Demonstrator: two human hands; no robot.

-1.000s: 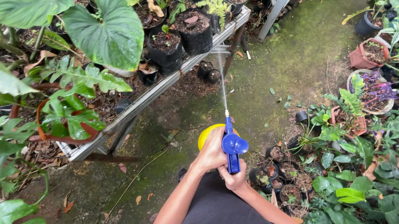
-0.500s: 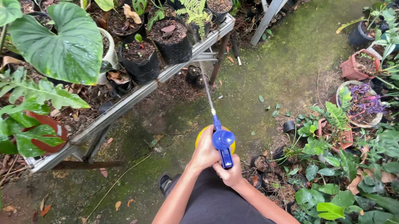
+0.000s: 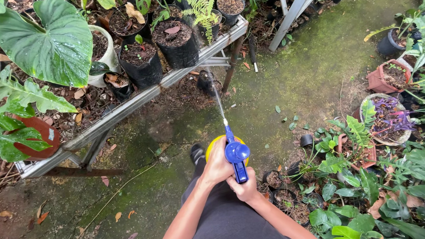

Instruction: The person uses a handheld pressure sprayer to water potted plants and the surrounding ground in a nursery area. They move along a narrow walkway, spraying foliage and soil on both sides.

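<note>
1. Left hand (image 3: 217, 163) cupped on the side of a yellow spray bottle (image 3: 214, 148) – fingers wrapped round its body, bracing it at waist height over the mossy concrete floor (image 3: 279, 73).
2. Right hand (image 3: 243, 187) closed on the blue pump handle (image 3: 238, 159) atop the bottle, fingers curled tight round the grip.
3. Thin wand (image 3: 218, 100) angled up and away from the pump, tip close to the front edge of the metal bench (image 3: 135, 101); fine spray visible near the tip.
4. On the bench: black grow pots (image 3: 143, 64) of soil, one with a small fern (image 3: 202, 6); a white pot (image 3: 103, 49) beside a large wet heart-shaped leaf (image 3: 47, 39).
5. Right of the floor strip: terracotta pot (image 3: 386, 76), a round pot with purple foliage (image 3: 389, 120), small black pots low near the feet.
6. Risks, judged: green film on the floor looks slick – a step forward could slip. Wand aimed low at the bench edge, so spray may wet the frame and ground rather than soil. Close, hard jet could knock out loose soil or small seedlings. Small pots beside the feet easily kicked over.
</note>
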